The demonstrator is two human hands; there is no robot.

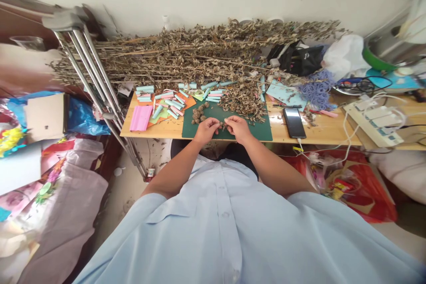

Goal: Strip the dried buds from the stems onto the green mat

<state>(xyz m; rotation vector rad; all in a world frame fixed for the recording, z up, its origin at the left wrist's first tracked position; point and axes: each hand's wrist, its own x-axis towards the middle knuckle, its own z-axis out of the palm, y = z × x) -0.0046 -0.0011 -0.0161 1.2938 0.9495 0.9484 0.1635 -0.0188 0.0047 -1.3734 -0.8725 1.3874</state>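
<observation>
We log left hand (206, 129) and right hand (238, 128) pinching a dried sprig (222, 126) over the green mat (258, 132), near a heap of dried buds (199, 114).

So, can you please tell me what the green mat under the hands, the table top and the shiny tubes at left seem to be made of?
The green mat looks like matte plastic or rubber, judging by its dull, even surface. The table top seems to be pale wood or veneer, smooth with a light sheen. The shiny tubes look like polished metal, perhaps steel or aluminium, because they show bright streaks.
</observation>
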